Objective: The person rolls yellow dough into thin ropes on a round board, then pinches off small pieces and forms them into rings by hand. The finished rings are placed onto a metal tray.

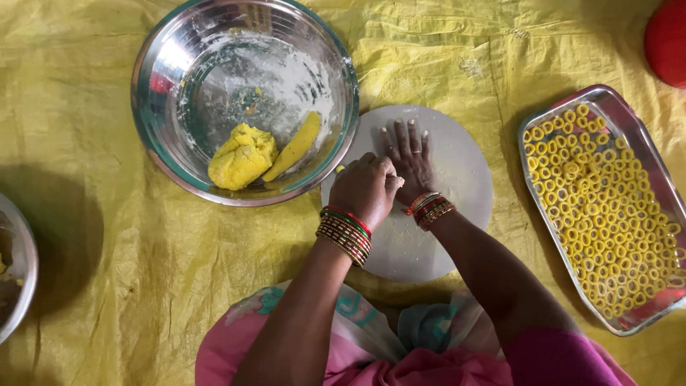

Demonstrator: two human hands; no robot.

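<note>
The round grey board [457,207] lies on the yellow sheet [107,236] directly in front of the person, and both hands work on it. The right hand [411,161] lies flat, fingers spread, palm pressed to the board. The left hand [364,187] is curled closed beside it, touching its thumb side; a small yellow bit of dough [340,169] shows at the knuckles, but whether the hand grips it cannot be told. Both wrists carry red and gold bangles [346,233]. To the left of the board, touching its edge, stands a steel bowl [161,107] dusted with flour; it holds a lump of yellow dough [241,157] and a flattened strip [294,146]. To the right, apart from the board, a steel tray [643,136] is nearly covered with small yellow dough rings [607,207]. Judged from this, many rings are shaped already, and a sizeable portion of dough remains in the bowl to be worked.
</note>
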